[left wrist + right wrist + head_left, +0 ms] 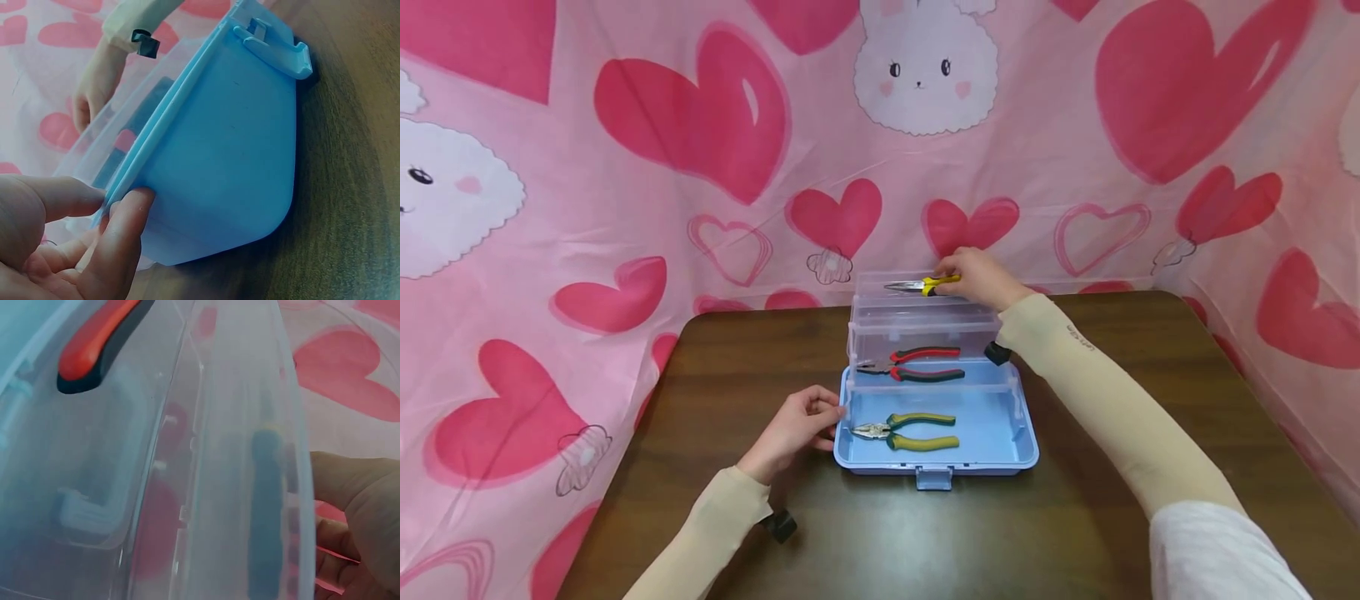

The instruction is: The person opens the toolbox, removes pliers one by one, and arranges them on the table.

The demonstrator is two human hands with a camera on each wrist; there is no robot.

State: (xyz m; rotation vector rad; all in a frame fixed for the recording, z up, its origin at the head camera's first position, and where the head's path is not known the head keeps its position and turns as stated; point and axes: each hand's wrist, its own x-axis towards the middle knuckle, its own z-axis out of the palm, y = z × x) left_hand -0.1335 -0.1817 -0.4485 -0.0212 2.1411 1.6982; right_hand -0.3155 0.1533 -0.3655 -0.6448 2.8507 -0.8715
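A blue toolbox [842,462] with clear fold-out trays [925,315] stands open on the table. At its left side my left hand [797,429] pinches the rim, thumb [81,199] on the edge and a finger against the outer wall. My right hand [977,279] reaches over the top tray and holds the handles of yellow and black long-nose pliers [910,286], jaws to the left. Through the cloudy tray wall a dark handle [265,512] shows. Red and black pliers [925,374] lie in the middle, and green and yellow pliers [923,443] nearer the front.
A front latch [934,478] hangs down from the toolbox. The brown wooden table [760,350] ends in a pink cloth [820,150] with hearts and rabbits behind and at the sides. Black wrist cameras [779,525] sit on both sleeves.
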